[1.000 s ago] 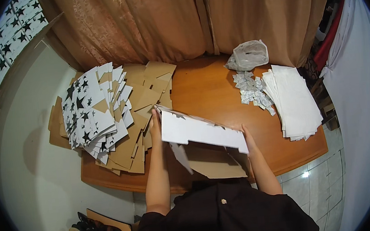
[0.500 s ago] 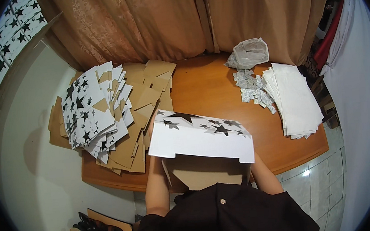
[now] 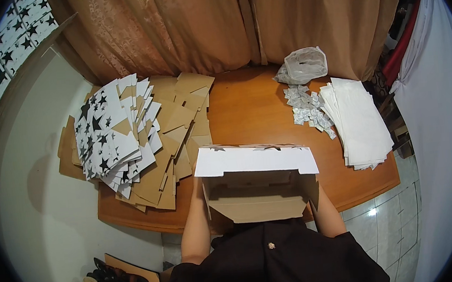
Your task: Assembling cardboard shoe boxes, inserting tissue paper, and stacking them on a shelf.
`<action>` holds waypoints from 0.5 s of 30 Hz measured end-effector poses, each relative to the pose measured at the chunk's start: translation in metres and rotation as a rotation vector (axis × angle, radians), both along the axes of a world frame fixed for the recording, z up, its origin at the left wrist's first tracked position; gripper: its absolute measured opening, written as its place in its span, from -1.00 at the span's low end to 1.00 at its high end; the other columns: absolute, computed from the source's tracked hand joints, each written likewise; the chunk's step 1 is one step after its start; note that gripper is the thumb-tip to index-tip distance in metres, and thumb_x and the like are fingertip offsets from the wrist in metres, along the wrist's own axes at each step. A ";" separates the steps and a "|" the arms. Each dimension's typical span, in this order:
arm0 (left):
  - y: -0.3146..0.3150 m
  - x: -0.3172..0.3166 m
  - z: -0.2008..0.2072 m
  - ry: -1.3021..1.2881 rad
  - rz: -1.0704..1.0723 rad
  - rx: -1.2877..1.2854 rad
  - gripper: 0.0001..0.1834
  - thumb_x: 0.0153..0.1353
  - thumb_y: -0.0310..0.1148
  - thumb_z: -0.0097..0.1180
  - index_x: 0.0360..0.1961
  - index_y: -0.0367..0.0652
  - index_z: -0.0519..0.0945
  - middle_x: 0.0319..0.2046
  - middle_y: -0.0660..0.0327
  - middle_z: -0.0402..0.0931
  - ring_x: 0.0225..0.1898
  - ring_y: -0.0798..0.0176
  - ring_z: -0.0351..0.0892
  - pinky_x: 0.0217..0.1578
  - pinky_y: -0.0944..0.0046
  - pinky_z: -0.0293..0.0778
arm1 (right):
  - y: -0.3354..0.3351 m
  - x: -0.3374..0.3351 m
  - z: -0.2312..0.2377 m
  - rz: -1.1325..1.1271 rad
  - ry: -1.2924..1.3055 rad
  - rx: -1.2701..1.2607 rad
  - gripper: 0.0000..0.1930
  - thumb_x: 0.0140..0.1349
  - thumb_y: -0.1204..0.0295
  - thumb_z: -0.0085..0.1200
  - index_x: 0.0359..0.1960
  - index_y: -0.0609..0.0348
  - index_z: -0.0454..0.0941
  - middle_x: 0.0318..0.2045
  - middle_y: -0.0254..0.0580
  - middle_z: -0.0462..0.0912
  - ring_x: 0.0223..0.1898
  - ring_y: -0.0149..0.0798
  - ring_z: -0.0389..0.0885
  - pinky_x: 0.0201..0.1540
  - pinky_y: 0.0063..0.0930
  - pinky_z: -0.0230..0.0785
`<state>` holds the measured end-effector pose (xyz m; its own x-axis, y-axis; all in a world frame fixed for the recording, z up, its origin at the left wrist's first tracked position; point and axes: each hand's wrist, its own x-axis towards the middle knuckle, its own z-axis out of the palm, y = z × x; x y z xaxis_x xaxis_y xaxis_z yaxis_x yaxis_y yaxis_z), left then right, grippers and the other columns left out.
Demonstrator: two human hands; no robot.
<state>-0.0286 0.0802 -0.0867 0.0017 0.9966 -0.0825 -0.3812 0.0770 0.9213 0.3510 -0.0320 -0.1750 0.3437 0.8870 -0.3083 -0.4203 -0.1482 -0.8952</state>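
Star-printed carton (image 3: 258, 196): held from both sides at the near middle of the table (image 3: 250, 106), its open side facing us.
Carton's tilt: half a second earlier the top leaned our way and showed its stars broadly; now it had levelled, the top nearly edge-on and the brown inside in view.
White flap (image 3: 254, 161): jutted along the top of the opening.
Brown flap (image 3: 259, 211): spread outward along the bottom.
Folding: we judged the walls squared up and the shaping only partly done, as both flaps stood out.
Left hand (image 3: 196, 183): held the carton's left side, the fingers mostly hidden.
Right hand (image 3: 320, 191): held its right side; we could not see how the fingers lay.
Left pile: star-printed blanks (image 3: 107, 132) lay on brown blanks (image 3: 160, 192).
Far right: small clear packets (image 3: 306, 107) lay between a plastic bag (image 3: 306, 65) and white paper sheets (image 3: 361, 124).
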 end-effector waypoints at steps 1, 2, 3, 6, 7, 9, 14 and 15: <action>-0.002 0.000 -0.003 -0.012 0.003 -0.026 -0.54 0.30 -0.05 -0.09 -0.24 -0.30 0.58 -0.40 0.22 0.55 -0.37 0.39 0.50 -0.41 0.43 0.42 | -0.006 0.001 -0.007 -0.007 -0.023 -0.002 -0.60 0.31 0.17 -0.25 -0.28 0.24 0.53 -0.45 -0.18 0.60 -0.44 -0.29 0.56 -0.35 -0.47 0.41; -0.006 -0.002 -0.006 -0.025 0.011 -0.053 -0.54 0.30 -0.05 -0.09 -0.24 -0.30 0.58 -0.40 0.21 0.55 -0.37 0.39 0.51 -0.41 0.43 0.42 | -0.021 0.006 -0.019 -0.008 -0.047 -0.003 -0.60 0.31 0.17 -0.25 -0.29 0.24 0.53 -0.46 -0.19 0.60 -0.44 -0.29 0.55 -0.36 -0.48 0.41; -0.009 -0.002 -0.008 -0.037 0.010 -0.078 -0.54 0.30 -0.05 -0.09 -0.25 -0.30 0.58 -0.40 0.21 0.56 -0.37 0.39 0.51 -0.41 0.43 0.42 | -0.020 0.008 -0.023 -0.019 -0.071 -0.004 -0.61 0.31 0.17 -0.25 -0.29 0.24 0.53 -0.46 -0.19 0.60 -0.45 -0.29 0.55 -0.36 -0.48 0.40; -0.011 0.009 -0.016 -0.077 -0.022 -0.154 -0.54 0.29 -0.04 -0.09 -0.27 -0.29 0.58 -0.42 0.21 0.56 -0.37 0.39 0.51 -0.41 0.43 0.42 | 0.001 0.011 -0.028 -0.080 -0.145 -0.006 -0.61 0.31 0.18 -0.25 -0.31 0.24 0.54 -0.47 -0.19 0.60 -0.46 -0.30 0.55 -0.38 -0.48 0.40; -0.016 0.007 -0.020 -0.088 -0.016 -0.180 -0.54 0.29 -0.04 -0.09 -0.27 -0.28 0.58 -0.42 0.21 0.56 -0.37 0.39 0.51 -0.41 0.43 0.42 | 0.037 -0.004 -0.011 -0.083 -0.167 -0.007 -0.61 0.31 0.19 -0.25 -0.31 0.24 0.54 -0.47 -0.19 0.60 -0.46 -0.30 0.55 -0.38 -0.48 0.40; -0.016 0.016 -0.030 -0.117 -0.049 -0.230 -0.54 0.29 -0.03 -0.09 -0.28 -0.28 0.58 -0.43 0.21 0.56 -0.37 0.39 0.51 -0.42 0.43 0.42 | 0.043 0.003 -0.009 -0.135 -0.222 -0.008 -0.62 0.31 0.19 -0.26 -0.33 0.23 0.54 -0.48 -0.19 0.60 -0.47 -0.31 0.55 -0.39 -0.48 0.40; -0.014 -0.028 -0.102 0.673 0.285 -0.226 -0.56 0.25 -0.05 -0.09 -0.38 -0.26 0.58 -0.48 0.25 0.55 -0.36 0.39 0.51 -0.37 0.35 0.39 | 0.046 -0.011 0.031 -0.307 -0.379 -0.037 -0.65 0.28 0.25 -0.26 -0.42 0.24 0.52 -0.57 -0.25 0.51 -0.56 -0.36 0.48 -0.53 -0.55 0.30; -0.010 -0.028 -0.096 0.590 0.362 -0.163 -0.61 0.24 -0.11 -0.07 -0.42 -0.26 0.56 -0.50 0.29 0.53 -0.38 0.38 0.49 -0.35 0.33 0.36 | 0.042 -0.014 0.051 -0.292 -0.246 -0.075 -0.64 0.29 0.23 -0.25 -0.38 0.25 0.52 -0.53 -0.25 0.49 -0.55 -0.37 0.47 -0.54 -0.57 0.28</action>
<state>-0.0569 0.0702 -0.1830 -0.4185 0.9008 -0.1161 0.1498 0.1946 0.9694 0.3368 0.0098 -0.1237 0.6499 0.7194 -0.2452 -0.2285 -0.1227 -0.9658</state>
